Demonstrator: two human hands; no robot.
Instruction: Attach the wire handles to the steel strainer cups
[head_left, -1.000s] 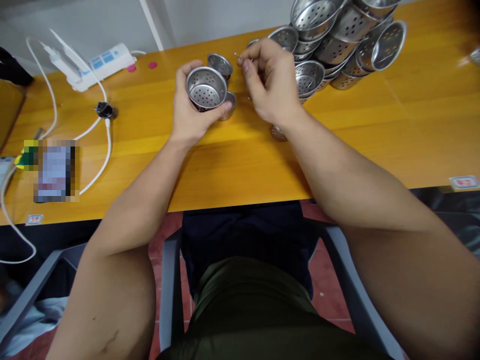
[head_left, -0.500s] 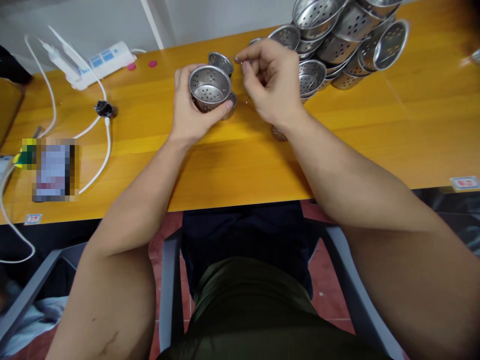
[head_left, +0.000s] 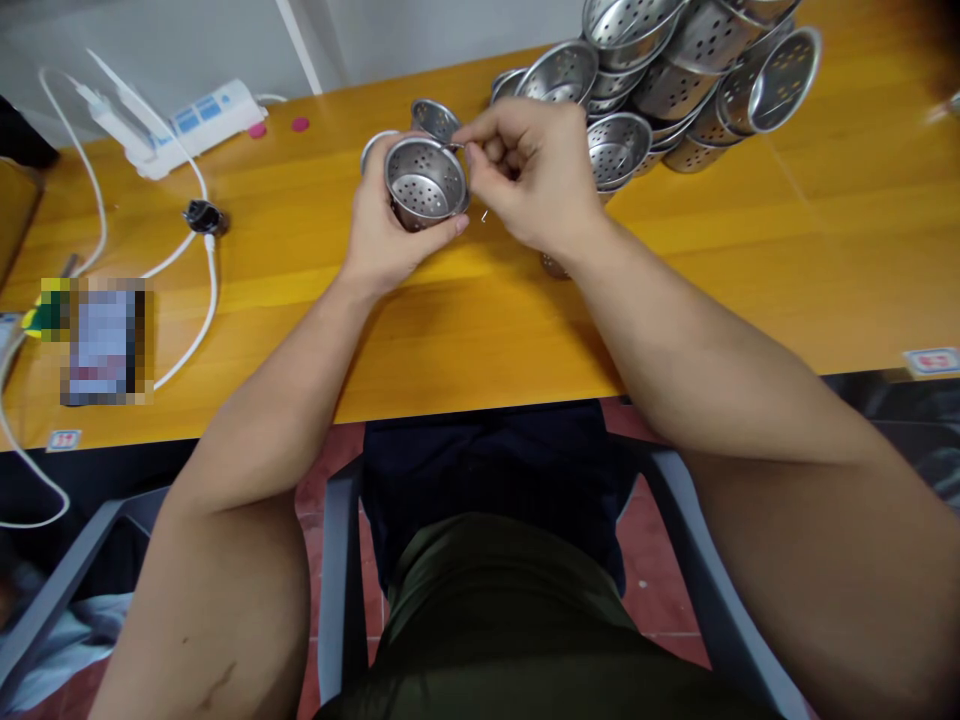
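Note:
My left hand is wrapped round a small perforated steel cup, held above the yellow table with its mouth facing me. My right hand is pinched at the cup's right rim on a thin metal wire piece, too small to see well. Another small steel cup lies on the table just behind the held one. A tiny wire bit shows below my right fingers.
A heap of several perforated steel cups is piled at the back right. A white power strip with cables, a black plug and two pink discs lie at the left. A blurred packet sits near the front left edge.
My right hand has come left from beside the heap to the held cup's rim. The left hand tilted and raised the cup slightly toward it.

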